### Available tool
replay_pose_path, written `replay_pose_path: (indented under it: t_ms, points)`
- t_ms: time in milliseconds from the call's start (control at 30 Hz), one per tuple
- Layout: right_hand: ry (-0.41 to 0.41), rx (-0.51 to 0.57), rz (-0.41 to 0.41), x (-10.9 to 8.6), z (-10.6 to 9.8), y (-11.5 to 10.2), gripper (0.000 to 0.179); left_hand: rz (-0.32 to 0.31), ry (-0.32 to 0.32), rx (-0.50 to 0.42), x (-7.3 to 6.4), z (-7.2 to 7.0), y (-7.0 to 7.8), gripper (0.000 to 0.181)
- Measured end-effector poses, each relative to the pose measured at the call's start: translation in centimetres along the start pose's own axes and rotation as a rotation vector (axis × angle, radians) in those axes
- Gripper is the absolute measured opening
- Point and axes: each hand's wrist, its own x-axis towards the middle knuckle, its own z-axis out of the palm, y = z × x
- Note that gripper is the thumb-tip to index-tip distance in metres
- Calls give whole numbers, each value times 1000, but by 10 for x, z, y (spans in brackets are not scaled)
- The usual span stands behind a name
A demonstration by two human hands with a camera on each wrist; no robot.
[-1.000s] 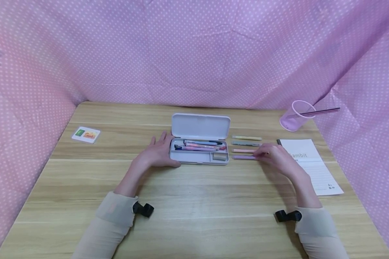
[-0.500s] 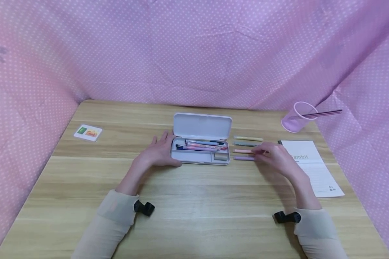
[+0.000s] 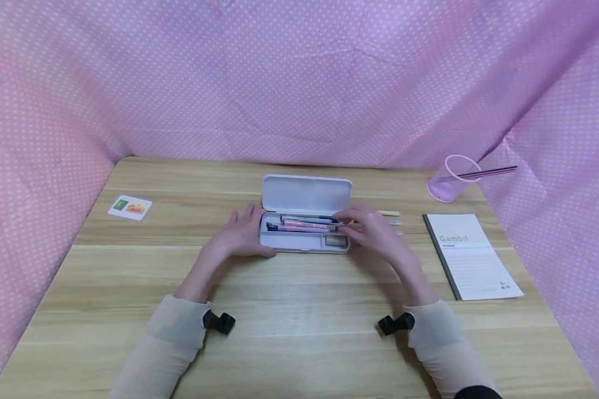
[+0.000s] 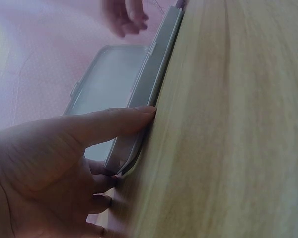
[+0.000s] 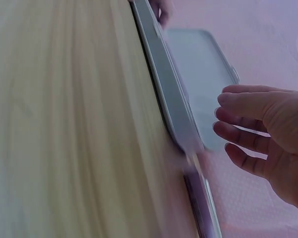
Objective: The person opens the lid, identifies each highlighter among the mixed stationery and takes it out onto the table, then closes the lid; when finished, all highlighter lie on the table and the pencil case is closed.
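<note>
An open white pencil case (image 3: pixel 292 242) lies on the wooden table, its lid (image 3: pixel 306 193) tipped back. Several pens (image 3: pixel 304 224) fill its rear compartment; a greyish-brown block (image 3: pixel 336 241) sits in the small front-right one. My left hand (image 3: pixel 242 235) rests at the case's left end, fingers spread, its straight thumb (image 4: pixel 124 121) touching the front wall. Over the case's right end is my right hand (image 3: pixel 371 230), near the pen ends. Its fingers (image 5: pixel 248 139) are loosely bent, and nothing shows between them. The purple pen (image 5: pixel 201 203) lies beside the case.
Right of the case, tips of a yellow pen (image 3: pixel 390 213) and others show past the right hand. A notebook (image 3: pixel 471 257) and a pink cup (image 3: pixel 444 185) with thin sticks stand farther right. A small white card (image 3: pixel 130 208) lies far left. Polka-dot cloth (image 3: pixel 219 83) hangs behind.
My right hand has left the row of pens beside the case and moved left over the case's right end. My left hand has stayed at the case's left end.
</note>
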Motion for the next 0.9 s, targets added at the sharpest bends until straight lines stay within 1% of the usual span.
replay_pose_path:
  t_ms: [167, 300, 500, 733, 900]
  points:
    - [-17, -35, -6, 16, 14, -11, 29, 6, 5, 3, -1, -1, -1, 108]
    - [-29, -76, -20, 23, 23, -15, 31, 6, 6, -3, -1, -2, 0, 109]
    - [-71, -109, -12, 25, 28, -19, 30, 4, -1, -5, 0, 0, 0, 110]
    - [-78, -145, -10, 23, 31, -19, 27, 6, 2, -5, -1, 0, 1, 112]
    - [-90, -176, 10, 21, 32, -22, 24, -1, 1, -6, -1, 2, -1, 113]
